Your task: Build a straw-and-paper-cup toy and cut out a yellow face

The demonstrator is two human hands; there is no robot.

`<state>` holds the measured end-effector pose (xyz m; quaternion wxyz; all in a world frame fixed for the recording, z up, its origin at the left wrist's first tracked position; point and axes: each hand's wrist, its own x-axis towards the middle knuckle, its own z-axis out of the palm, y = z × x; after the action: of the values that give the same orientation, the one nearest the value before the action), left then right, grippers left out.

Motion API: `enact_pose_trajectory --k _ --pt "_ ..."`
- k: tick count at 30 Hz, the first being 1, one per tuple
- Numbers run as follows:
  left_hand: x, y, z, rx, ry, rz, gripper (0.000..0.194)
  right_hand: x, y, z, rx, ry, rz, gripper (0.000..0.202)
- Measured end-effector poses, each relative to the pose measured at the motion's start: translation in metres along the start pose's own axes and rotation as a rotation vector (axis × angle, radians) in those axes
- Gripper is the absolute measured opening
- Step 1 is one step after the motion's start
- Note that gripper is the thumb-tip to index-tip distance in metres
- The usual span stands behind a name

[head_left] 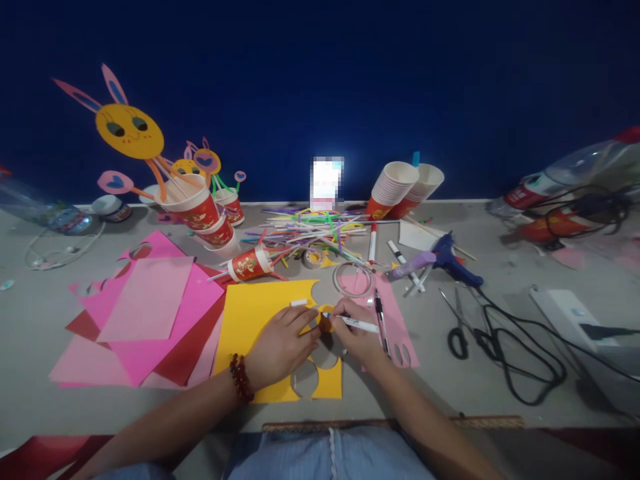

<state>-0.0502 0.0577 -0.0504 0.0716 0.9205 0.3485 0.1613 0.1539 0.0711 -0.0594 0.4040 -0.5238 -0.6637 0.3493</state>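
My left hand [283, 343], a red bead bracelet on its wrist, presses a small yellow paper disc [325, 319] onto the yellow paper sheet [253, 313], which has round holes cut out of it. My right hand [356, 335] grips a white marker [357, 324] whose tip touches the disc. The marker's white cap [299, 303] lies on the sheet just behind my left hand. A pen [381, 322] rests on the pink strip beside my right hand.
Pink and red paper sheets [145, 313] lie at left. Behind are red paper cups [200, 210] with bunny figures, a pile of straws [315, 233], a tape roll [353, 279], stacked cups [395, 187], a blue glue gun [450, 257], scissors [457, 327], black cables and bottles.
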Motion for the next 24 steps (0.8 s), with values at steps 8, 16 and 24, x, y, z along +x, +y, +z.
enact_pose_trajectory --k 8,16,24 --pt "-0.0001 -0.0002 -0.0004 -0.009 0.009 -0.005 0.019 -0.0006 -0.0002 0.0002 -0.009 -0.011 0.002 0.016" --pt "-0.001 -0.0006 -0.0003 -0.007 -0.002 -0.011 0.02 -0.001 0.0019 -0.0001 -0.001 -0.013 0.003 0.016" --pt "-0.0006 0.0004 -0.0012 -0.009 0.014 -0.007 0.026 -0.0016 0.004 0.0004 0.013 0.007 0.001 0.017"
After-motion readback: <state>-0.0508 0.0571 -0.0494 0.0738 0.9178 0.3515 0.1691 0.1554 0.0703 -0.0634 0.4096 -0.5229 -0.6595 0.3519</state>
